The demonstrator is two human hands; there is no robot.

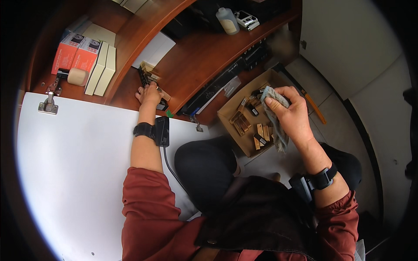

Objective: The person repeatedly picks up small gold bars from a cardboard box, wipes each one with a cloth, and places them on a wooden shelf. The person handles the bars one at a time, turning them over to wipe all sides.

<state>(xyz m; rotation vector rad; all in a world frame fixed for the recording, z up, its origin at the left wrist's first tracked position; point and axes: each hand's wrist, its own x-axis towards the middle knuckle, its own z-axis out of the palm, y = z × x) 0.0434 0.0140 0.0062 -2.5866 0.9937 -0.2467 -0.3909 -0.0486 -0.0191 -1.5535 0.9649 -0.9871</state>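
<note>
My left hand (150, 94) reaches onto the wooden shelf at a small group of slim cartons. Gold and black cartons (150, 71) stand just beyond its fingers, and a tan carton (165, 94) lies beside it. Whether the fingers grip one is hidden by the hand. A folded grey cloth (276, 107) hangs from my right hand (292, 112), pinched between thumb and fingers. Below that hand, an open cardboard box (233, 137) on the floor holds several small gold and black cartons (241, 122). The cloth covers part of the box.
An open white cabinet door (75, 163) spans the left, its metal hinge (49, 106) exposed. Orange-and-white boxes (73, 55) and cream boxes (103, 71) fill the left compartment. A plastic bottle (227, 21) and white device (247, 21) stand farther back. A yellow-handled tool (315, 107) lies beside the cardboard box.
</note>
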